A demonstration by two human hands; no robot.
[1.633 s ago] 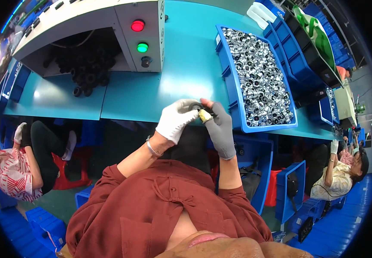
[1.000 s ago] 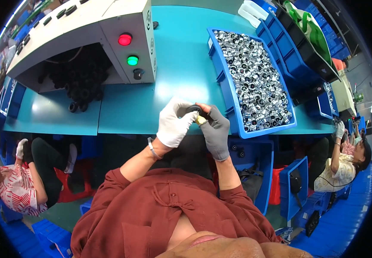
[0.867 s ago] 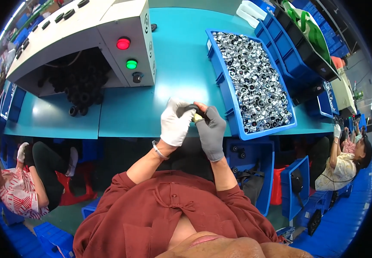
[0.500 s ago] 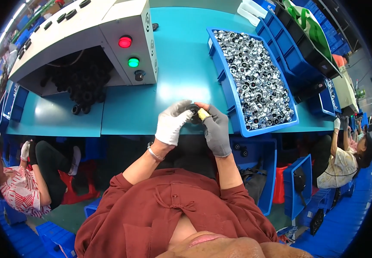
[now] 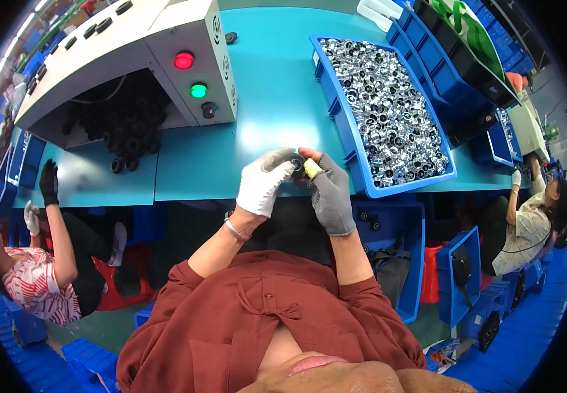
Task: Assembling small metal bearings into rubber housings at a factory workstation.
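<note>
A small black wheel (image 5: pixel 298 159) with a greyer centre is held between my two hands above the near edge of the table. My left hand (image 5: pixel 259 188), in a white glove, is closed on its left side with thumb and fingers. My right hand (image 5: pixel 331 198), in a grey glove with bare-looking fingertips and yellow wrapping on the thumb, pinches its right side. Fingers hide part of the wheel's rim. To the right, a blue crate (image 5: pixel 357 157) is filled with shiny clear-and-black small parts (image 5: pixel 388 111).
At the left stands a white machine (image 5: pixel 185 98) with red and green lights. Black wheels (image 5: pixel 133 131) pile up in its opening and spill onto the turquoise table (image 5: pixel 264 78). Stacked blue crates (image 5: pixel 421 59) stand at the back right. Co-workers sit on both sides.
The wheel sits slightly higher, its round face showing more clearly between my fingers. At the left, a co-worker's black-gloved hand has risen to the table edge. The view has shifted slightly.
</note>
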